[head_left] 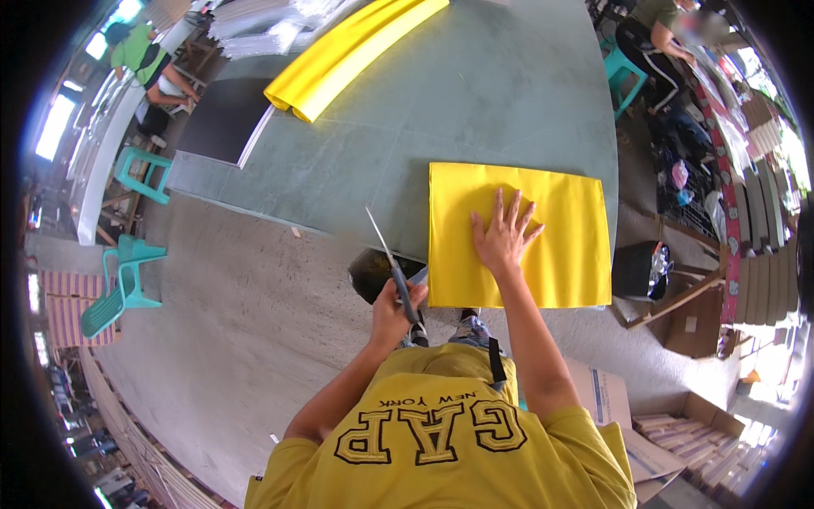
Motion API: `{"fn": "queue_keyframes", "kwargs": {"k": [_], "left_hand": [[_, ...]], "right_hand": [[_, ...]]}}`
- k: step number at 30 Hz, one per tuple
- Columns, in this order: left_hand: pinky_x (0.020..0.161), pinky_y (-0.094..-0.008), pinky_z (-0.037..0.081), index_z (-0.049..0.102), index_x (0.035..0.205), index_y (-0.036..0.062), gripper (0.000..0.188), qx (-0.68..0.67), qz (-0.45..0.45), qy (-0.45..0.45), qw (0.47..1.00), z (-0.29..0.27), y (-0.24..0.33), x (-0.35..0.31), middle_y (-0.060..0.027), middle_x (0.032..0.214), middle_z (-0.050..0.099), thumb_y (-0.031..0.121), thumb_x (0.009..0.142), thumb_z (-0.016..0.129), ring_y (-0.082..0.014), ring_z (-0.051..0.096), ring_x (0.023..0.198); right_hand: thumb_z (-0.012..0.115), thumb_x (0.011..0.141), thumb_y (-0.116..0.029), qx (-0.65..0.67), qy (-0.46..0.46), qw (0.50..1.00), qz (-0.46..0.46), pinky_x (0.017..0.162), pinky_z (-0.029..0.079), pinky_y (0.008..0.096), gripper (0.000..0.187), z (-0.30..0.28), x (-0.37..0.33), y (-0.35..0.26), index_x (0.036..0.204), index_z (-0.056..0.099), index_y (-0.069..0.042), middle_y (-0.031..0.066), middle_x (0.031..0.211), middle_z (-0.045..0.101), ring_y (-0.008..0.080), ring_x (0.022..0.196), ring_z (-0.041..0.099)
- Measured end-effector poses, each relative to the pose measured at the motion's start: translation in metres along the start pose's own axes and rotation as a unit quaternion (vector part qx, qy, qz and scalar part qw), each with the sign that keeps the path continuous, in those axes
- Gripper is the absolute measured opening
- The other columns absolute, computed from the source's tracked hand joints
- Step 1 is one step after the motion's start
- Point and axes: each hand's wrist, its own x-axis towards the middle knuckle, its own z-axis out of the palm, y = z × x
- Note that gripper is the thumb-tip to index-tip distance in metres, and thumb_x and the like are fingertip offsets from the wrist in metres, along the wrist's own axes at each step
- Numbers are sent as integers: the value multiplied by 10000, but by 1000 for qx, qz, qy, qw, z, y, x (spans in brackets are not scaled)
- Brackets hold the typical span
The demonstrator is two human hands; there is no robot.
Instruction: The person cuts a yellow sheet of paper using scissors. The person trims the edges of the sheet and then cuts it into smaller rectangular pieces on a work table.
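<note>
The left grip (392,316) is clamping the scissors (398,276), pointing ahead of it; the right grip (502,233) is resting, spread apart, on the sheet (560,263) beneath it on the worktop (398,119), flat pressure probably best preventing slipping

White light glares from the windows (56,127) beyond the left edge of the worktop (373,153), while soft shading ripples over the yellow sheet (560,250) at its near right corner. Fisheye distortion bends straight edges, and outlying detail blurs.
</note>
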Motion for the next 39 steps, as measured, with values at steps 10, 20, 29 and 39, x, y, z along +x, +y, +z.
{"fn": "queue_keyframes", "kwargs": {"k": [10, 20, 29, 39], "left_hand": [[515, -220, 362, 524, 806, 39, 191, -143, -94, -80, 982, 12, -13, 21, 26, 675, 487, 70, 701, 680, -68, 442, 577], [543, -237, 403, 544, 838, 30, 197, -80, -87, -63, 991, 10, -9, 26, 1, 717, 533, 42, 691, 675, -92, 502, 614], [559, -226, 401, 527, 837, 41, 166, -32, -28, -35, 998, 0, -23, 16, 7, 712, 528, 109, 748, 650, -71, 492, 633], [666, -374, 453, 496, 931, -35, 431, 199, -166, -170, 951, -68, -45, -84, -197, 798, 605, 291, 677, 620, -310, 599, 737]], "right_hand": [[536, 849, -309, 182, 121, 974, -59, 1028, 200, 534, 421, -4, -8, 22, 1209, 498, -94, 173, 1369, 313, 396, 1278, 238], [600, 828, -372, 737, -314, 566, 195, 780, 434, 311, 509, 14, -152, 29, 1164, 480, -7, 92, 1046, 572, 171, 937, 536], [688, 779, -203, 774, -305, 497, 246, 562, 425, 262, 267, 20, -124, -22, 956, 521, -94, 5, 822, 551, 121, 670, 518], [701, 763, -153, 784, -308, 485, 236, 591, 458, 251, 247, 24, -125, -34, 941, 550, -72, 28, 806, 594, 129, 687, 574]]}}
